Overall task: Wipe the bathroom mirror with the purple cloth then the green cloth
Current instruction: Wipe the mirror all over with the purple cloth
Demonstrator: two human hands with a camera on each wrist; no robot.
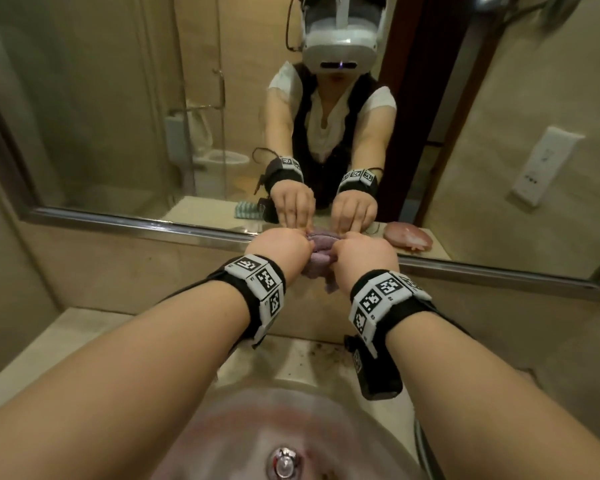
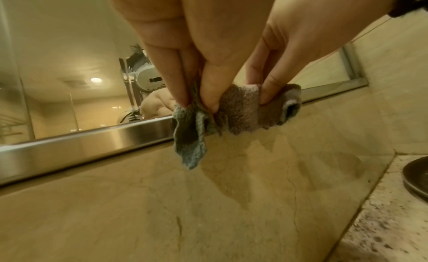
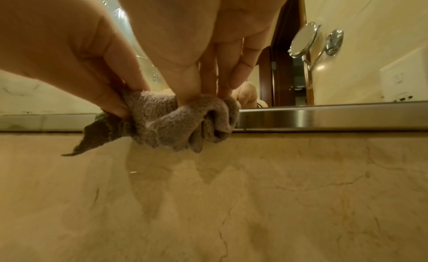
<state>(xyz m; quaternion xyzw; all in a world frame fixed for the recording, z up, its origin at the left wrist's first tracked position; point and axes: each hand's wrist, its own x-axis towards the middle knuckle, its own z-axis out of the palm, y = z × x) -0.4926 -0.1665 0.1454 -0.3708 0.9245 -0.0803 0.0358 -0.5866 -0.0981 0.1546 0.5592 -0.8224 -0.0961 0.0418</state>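
The purple cloth [image 1: 321, 251] [image 2: 241, 112] [image 3: 176, 123] is bunched up against the steel frame [image 1: 136, 226] at the bottom edge of the bathroom mirror [image 1: 118, 98]. My left hand [image 1: 281, 247] [image 2: 199, 102] [image 3: 125, 102] pinches its left end. My right hand [image 1: 364, 258] [image 2: 261, 93] [image 3: 208, 95] pinches its right end. A grey-green flap [image 2: 190, 143] [image 3: 97, 135] hangs below my left fingers; I cannot tell whether it belongs to the same cloth. A striped green cloth [image 1: 248, 209] shows on the counter only as a reflection.
Beige marble wall tile [image 2: 208, 201] runs below the mirror frame. The sink basin [image 1: 243, 427] with its drain [image 1: 284, 462] lies under my forearms. A dark dish [image 2: 414, 178] sits on the counter at right. A round swing mirror [image 3: 303, 40] and a socket plate [image 1: 544, 164] are on the right wall.
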